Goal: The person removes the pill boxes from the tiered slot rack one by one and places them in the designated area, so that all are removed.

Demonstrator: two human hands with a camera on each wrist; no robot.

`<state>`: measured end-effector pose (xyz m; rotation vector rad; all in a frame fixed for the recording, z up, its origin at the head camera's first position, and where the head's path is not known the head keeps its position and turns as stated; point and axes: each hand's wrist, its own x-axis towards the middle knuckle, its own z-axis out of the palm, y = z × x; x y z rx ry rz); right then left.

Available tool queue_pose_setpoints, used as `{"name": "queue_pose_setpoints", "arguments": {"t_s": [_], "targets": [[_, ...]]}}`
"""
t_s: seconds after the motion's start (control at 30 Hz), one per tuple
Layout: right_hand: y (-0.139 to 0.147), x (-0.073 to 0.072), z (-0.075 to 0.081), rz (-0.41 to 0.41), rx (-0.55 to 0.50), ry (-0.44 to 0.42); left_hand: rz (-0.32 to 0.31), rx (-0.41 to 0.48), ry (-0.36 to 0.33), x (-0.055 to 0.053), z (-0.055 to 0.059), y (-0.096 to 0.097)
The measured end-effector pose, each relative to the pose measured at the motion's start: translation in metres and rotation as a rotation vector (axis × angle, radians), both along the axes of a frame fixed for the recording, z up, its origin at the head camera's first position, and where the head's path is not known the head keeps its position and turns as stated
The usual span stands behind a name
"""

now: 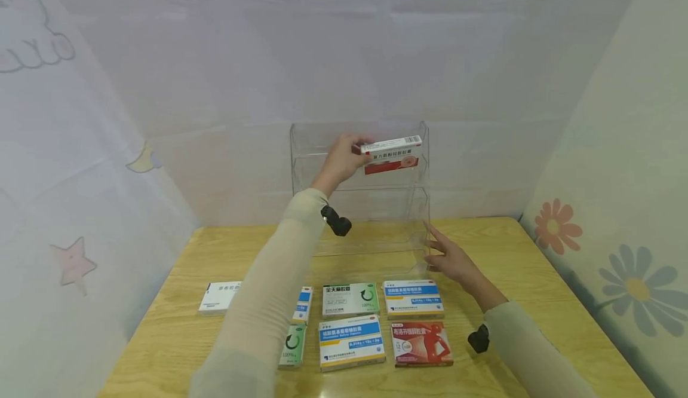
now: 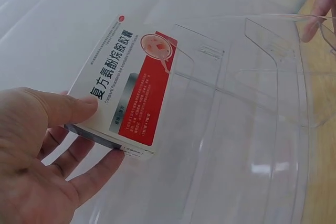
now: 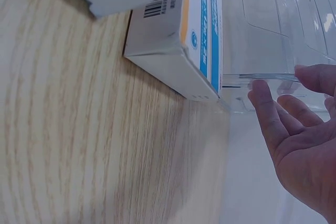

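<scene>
My left hand (image 1: 344, 159) pinches a white and red medicine box (image 1: 395, 156) between thumb and fingers. It holds the box at the upper tier of a clear acrylic display rack (image 1: 371, 247), towards the right side. In the left wrist view, the box (image 2: 126, 85) is tilted, its printed front facing the camera; my thumb lies on that front and my fingers are underneath. My right hand (image 1: 451, 260) touches the rack's right side low down, its fingers spread. The right wrist view shows its fingertips (image 3: 261, 88) against the clear side panel.
In front of the rack lie blue-white boxes (image 1: 352, 343), green boxes (image 1: 350, 300), a red box (image 1: 423, 344) and a white box (image 1: 219, 297). My left sleeve partly covers some. Cloth walls surround the wooden table (image 1: 166, 326) at the back and sides.
</scene>
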<state>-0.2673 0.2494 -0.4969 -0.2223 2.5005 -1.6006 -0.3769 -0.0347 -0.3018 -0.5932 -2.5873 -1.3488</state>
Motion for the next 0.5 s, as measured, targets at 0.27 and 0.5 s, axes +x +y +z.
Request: {"name": "queue_pose_setpoints", "arguments": {"t_s": [0.27,0.5], "targets": [[0.002,-0.004,0.0,0.009,0.005,0.012,0.003,0.007,-0.04,0.008,0.015,-0.012],[0.006,-0.007,-0.001,0.015,-0.003,-0.006,-0.035,0.027,-0.072,0.015,0.024,-0.024]]}}
